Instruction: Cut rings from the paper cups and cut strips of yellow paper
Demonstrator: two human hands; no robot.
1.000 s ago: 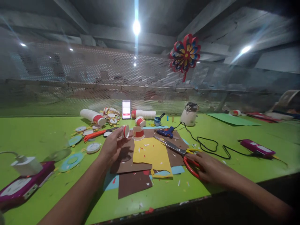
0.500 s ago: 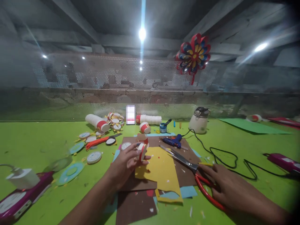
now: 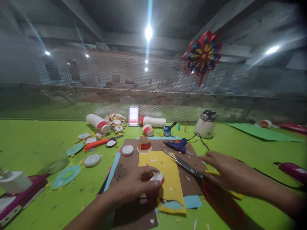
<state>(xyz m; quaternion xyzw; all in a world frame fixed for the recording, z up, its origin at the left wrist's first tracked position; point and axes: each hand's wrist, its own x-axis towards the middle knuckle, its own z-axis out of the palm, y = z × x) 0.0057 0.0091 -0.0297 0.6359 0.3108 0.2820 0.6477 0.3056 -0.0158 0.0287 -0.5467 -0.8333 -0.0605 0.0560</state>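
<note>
My left hand (image 3: pixel 134 183) is closed around a cut-down piece of a paper cup (image 3: pixel 157 179), white with a red band, above the yellow sheet (image 3: pixel 168 172). Its fingers hide part of the piece. My right hand (image 3: pixel 223 169) is over the scissors (image 3: pixel 187 164), fingers stretched forward with nothing visible in them. The scissors' blades rest on brown card, and their red handles are blurred below the hand. A thin yellow stick (image 3: pixel 212 172) lies partly beneath that hand. Beyond my left hand, a cut red-and-white cup (image 3: pixel 144 146) stands beside a round white disc (image 3: pixel 128 150).
A blue glue gun (image 3: pixel 177 145) with a black cord lies behind the scissors. Stacked paper cups (image 3: pixel 98 123), an orange cutter (image 3: pixel 97 144) and several discs are at the left. A pale jar (image 3: pixel 205 124) stands at the back right, near green paper (image 3: pixel 259 131).
My left hand has brought the cup piece down and nearer, uncovering the standing cup and white disc. My right hand has risen from the scissors' handles, its fingers straightening.
</note>
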